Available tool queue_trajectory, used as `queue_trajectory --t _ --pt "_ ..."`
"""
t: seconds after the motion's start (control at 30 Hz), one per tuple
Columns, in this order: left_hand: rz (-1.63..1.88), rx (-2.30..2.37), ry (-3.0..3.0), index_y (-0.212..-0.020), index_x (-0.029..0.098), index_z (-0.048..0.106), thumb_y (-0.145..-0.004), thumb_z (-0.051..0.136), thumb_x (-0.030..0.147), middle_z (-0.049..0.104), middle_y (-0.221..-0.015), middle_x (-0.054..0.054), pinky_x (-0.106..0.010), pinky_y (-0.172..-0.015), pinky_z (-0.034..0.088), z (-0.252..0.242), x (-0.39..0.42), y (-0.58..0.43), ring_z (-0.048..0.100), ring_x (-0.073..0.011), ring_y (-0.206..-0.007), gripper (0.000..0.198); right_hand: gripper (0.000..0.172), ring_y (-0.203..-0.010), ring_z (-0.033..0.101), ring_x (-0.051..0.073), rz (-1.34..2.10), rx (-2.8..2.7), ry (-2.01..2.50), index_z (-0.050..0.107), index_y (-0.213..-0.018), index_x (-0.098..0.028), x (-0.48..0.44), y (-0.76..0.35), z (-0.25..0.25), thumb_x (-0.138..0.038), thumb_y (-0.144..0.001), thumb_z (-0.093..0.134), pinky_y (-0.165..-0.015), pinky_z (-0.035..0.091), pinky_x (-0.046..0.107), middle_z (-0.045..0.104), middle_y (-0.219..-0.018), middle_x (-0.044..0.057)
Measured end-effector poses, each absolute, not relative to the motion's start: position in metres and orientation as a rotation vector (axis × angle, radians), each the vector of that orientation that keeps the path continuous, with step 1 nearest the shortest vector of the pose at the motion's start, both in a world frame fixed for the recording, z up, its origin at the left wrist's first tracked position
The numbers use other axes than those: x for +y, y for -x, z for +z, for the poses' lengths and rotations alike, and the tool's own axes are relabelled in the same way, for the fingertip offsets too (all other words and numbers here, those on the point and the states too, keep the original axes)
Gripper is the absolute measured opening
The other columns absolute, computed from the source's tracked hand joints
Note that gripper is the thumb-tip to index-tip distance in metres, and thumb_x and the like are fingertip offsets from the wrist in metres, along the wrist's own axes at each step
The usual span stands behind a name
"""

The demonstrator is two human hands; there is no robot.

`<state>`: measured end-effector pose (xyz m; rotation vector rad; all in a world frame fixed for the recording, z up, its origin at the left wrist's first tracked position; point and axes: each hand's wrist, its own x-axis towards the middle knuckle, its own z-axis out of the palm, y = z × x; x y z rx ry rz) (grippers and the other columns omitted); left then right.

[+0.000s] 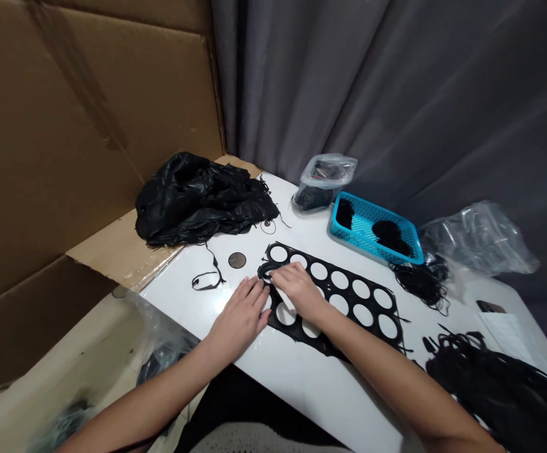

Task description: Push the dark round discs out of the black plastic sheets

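Observation:
A black sheet (351, 299) with rows of round holes lies flat on the white table. My left hand (241, 313) rests palm down at the sheet's left end, its fingers stretched out. Just to the right, my right hand (299, 288) is closed over the sheet; a white object (283, 298) shows under it, too hidden to name. Beside the fingertips of both hands lies a black ring (268, 269) at the sheet's upper left corner. A dark round disc (237, 260) and a thin black loop (206, 279) lie left of the sheet.
Black sheets are piled (198, 201) at the back left by cardboard (89, 94). A blue basket (372, 233) holds black pieces, with a clear bag (323, 182) beside it. Black scraps (500, 377) heap up at the right, near a phone (490, 306) and paper (513, 333).

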<state>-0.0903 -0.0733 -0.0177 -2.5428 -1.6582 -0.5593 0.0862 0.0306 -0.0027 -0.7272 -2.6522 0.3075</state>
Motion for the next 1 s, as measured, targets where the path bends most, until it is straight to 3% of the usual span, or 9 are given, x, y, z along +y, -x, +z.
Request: queue_trajectory --t 0.1,0.2,0.3,0.43,0.8,1.0 --pt "-0.599 -1.645 2.548 -0.129 0.007 0.059 -0.098 0.051 0.027 0.060 -0.133 -0.017 -0.047 -0.116 0.034 -0.018 -0.073 0.091 0.051 -0.0308 -0.131 0.038 0.013 -0.083 0.063 0.023 0.326 -2.464 0.986 0.058 -0.086 -0.019 0.058 -0.087 0.003 -0.014 -0.094 0.049 -0.083 0.039 0.037 0.071 -0.086 0.008" --pt "-0.618 -1.642 2.548 -0.130 0.007 0.058 -0.099 0.049 0.026 0.060 -0.134 -0.017 -0.047 -0.116 0.036 -0.016 -0.075 0.092 0.051 -0.0304 -0.131 0.038 0.015 -0.073 0.062 0.020 0.638 -2.208 1.165 0.053 -0.076 -0.022 0.075 -0.090 0.010 -0.021 -0.091 0.053 -0.073 0.042 0.032 0.070 -0.081 0.004" --pt "-0.617 -1.654 2.534 -0.131 0.008 0.057 -0.099 0.048 0.027 0.059 -0.135 -0.017 -0.048 -0.114 0.038 -0.015 -0.076 0.092 0.051 -0.0307 -0.131 0.039 0.017 -0.076 0.064 0.019 0.997 -2.091 1.146 0.052 -0.072 -0.023 0.066 -0.090 0.013 -0.027 -0.086 0.059 -0.071 0.045 0.029 0.071 -0.082 0.001" --pt "-0.602 -1.666 2.536 -0.132 0.008 0.056 -0.099 0.048 0.028 0.058 -0.136 -0.017 -0.049 -0.114 0.037 -0.016 -0.076 0.091 0.051 -0.0311 -0.131 0.040 0.016 -0.085 0.066 0.019 1.195 -2.072 1.087 0.053 -0.071 -0.023 0.038 -0.086 0.011 -0.028 -0.084 0.061 -0.078 0.047 0.031 0.073 -0.090 0.001" --pt "-0.603 -1.682 2.532 -0.134 0.009 0.055 -0.098 0.049 0.027 0.058 -0.137 -0.016 -0.047 -0.116 0.035 -0.017 -0.076 0.090 0.049 -0.0300 -0.132 0.040 0.012 -0.086 0.066 0.020 1.140 -2.104 1.005 0.056 -0.075 -0.022 0.029 -0.084 0.001 -0.025 -0.086 0.061 -0.079 0.048 0.033 0.071 -0.090 0.003" --pt "-0.585 -1.670 2.528 -0.132 0.008 0.056 -0.098 0.049 0.026 0.059 -0.135 -0.016 -0.046 -0.116 0.033 -0.017 -0.075 0.090 0.050 -0.0301 -0.131 0.040 0.009 -0.090 0.060 0.023 0.593 -2.501 0.828 0.058 -0.087 -0.021 0.012 -0.084 -0.004 -0.016 -0.092 0.052 -0.085 0.040 0.037 0.069 -0.092 0.007"
